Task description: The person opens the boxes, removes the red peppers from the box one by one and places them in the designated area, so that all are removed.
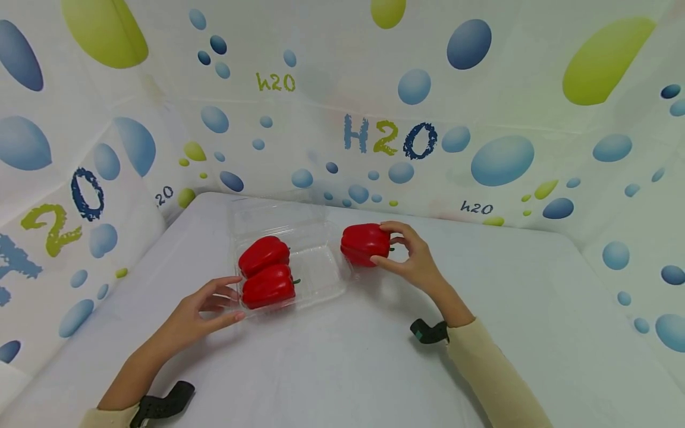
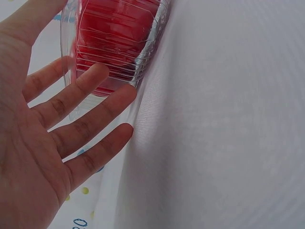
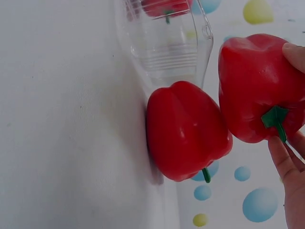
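Observation:
My right hand (image 1: pixel 409 255) grips a red bell pepper (image 1: pixel 365 244) between thumb and fingers, off the table at the right side of a clear plastic clamshell container (image 1: pixel 321 267). In the right wrist view the held pepper shows its green stem, and another red pepper (image 3: pixel 183 131) lies on the table below it; the head view hides that one. Two more red peppers (image 1: pixel 264 255) (image 1: pixel 269 286) lie side by side in the container's left half. My left hand (image 1: pixel 195 318) has its fingers (image 2: pixel 107 109) spread and nearly straight, fingertips right at the container's left wall.
The container's clear lid (image 1: pixel 278 214) stands folded back behind it. A white cloth (image 1: pixel 342 368) covers the table. Behind and at the sides hangs a white curtain (image 1: pixel 321 142) with blue and green drops and H2O lettering. Dark straps (image 1: pixel 428 331) sit on both wrists.

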The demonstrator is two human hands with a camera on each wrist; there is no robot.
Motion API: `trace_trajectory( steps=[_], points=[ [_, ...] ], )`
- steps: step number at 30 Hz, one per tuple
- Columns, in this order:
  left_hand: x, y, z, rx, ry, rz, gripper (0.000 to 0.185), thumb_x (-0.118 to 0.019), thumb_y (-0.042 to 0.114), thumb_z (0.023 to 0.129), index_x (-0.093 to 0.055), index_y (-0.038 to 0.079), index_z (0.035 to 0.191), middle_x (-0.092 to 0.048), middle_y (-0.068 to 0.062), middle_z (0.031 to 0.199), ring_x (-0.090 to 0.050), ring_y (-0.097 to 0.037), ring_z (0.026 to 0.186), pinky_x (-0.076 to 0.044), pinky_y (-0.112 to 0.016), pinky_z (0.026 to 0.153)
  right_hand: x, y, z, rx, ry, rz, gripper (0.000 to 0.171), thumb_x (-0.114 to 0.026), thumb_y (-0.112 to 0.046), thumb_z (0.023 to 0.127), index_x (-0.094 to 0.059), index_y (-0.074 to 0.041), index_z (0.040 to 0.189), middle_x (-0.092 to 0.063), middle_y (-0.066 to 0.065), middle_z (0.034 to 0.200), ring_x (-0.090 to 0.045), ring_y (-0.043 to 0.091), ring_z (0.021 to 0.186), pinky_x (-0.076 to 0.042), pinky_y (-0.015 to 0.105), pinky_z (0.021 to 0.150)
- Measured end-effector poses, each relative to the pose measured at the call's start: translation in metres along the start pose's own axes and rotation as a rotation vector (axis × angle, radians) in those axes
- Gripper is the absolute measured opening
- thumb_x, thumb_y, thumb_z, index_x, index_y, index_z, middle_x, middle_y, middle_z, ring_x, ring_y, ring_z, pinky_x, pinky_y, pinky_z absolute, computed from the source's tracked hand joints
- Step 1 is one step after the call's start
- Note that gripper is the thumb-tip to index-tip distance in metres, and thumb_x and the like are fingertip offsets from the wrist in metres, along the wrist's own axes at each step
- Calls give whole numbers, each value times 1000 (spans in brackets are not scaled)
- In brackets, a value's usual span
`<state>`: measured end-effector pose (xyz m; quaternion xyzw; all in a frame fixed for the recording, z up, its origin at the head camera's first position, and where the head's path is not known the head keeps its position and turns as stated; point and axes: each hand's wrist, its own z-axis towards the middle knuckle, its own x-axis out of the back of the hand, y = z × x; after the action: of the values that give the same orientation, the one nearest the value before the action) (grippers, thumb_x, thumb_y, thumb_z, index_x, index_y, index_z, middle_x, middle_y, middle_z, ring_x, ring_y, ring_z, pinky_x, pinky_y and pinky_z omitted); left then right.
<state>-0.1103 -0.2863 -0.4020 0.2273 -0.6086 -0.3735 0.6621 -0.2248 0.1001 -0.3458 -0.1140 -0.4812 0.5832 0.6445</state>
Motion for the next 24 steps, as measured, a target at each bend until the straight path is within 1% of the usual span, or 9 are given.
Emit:
trace_trajectory(
  steps=[4,7,14,21,24],
  points=[
    [0,0,0,-1,-1,1,62,-74,23,79,-44,18,133,-61,-6,109,-61,-18,97,-50,-17,75,2,2,-1,0,10,-7,60,-74,2,73,-45,5,126,-51,19,127,-49,28,114,-46,15,85],
    [0,0,0,-5,0,0,62,-74,22,78,-44,18,133,-61,-6,109,-61,-17,97,-51,-17,75,5,3,-1,-9,18,-8,60,-74,1,74,-45,4,126,-51,18,127,-49,27,114,-46,15,86],
    [-1,-2,0,-3,4,9,61,-74,24,79,-45,17,132,-62,-6,108,-62,-17,96,-51,-18,75,11,7,-2,-15,34,16,59,-73,2,75,-44,7,126,-51,20,127,-48,28,113,-45,13,87],
    [-1,-6,2,16,5,24,62,-74,27,78,-45,18,133,-61,-3,108,-61,-9,96,-50,-16,76,16,10,-1,-22,46,28,58,-72,2,76,-44,6,127,-51,19,128,-48,27,114,-45,13,88],
    [-1,-7,2,18,3,24,63,-74,28,78,-44,19,133,-61,-3,108,-61,-11,96,-50,-16,75,18,11,-1,-22,53,26,59,-72,2,76,-44,6,127,-50,19,128,-47,27,115,-45,13,88]
  ],
)
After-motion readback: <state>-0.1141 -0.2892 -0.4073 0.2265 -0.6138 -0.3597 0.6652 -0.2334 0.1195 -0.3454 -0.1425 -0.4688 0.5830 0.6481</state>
